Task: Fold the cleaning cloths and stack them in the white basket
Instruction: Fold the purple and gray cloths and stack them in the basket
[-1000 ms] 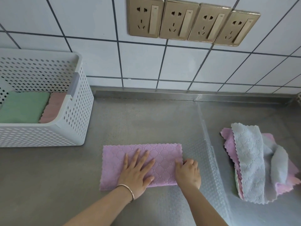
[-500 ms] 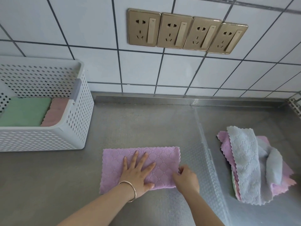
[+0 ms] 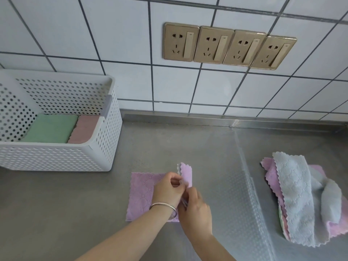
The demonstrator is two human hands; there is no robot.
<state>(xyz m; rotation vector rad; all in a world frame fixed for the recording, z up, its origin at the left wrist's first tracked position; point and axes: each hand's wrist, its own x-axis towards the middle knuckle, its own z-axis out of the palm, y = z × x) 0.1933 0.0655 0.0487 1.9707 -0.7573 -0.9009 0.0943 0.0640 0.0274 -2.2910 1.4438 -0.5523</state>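
Note:
A purple cloth (image 3: 142, 193) lies folded on the steel counter in front of me. Its right end is lifted upright. My left hand (image 3: 167, 189), with a bangle on the wrist, pinches that raised edge near the top. My right hand (image 3: 194, 210) grips the same edge lower down, close against the left hand. The white perforated basket (image 3: 105, 147) stands at the left and holds a folded green cloth (image 3: 50, 129) beside a folded pink cloth (image 3: 84, 129). A loose pile of grey and pink cloths (image 3: 299, 200) lies at the right.
A tiled wall with a row of gold sockets (image 3: 227, 47) rises behind the counter. A clear textured mat (image 3: 237, 194) covers the counter's right part, under the pile.
My left hand lay flat on the cloth; now it has lifted and pinches the cloth's right end. Both hands have raised that end off the counter toward the left.

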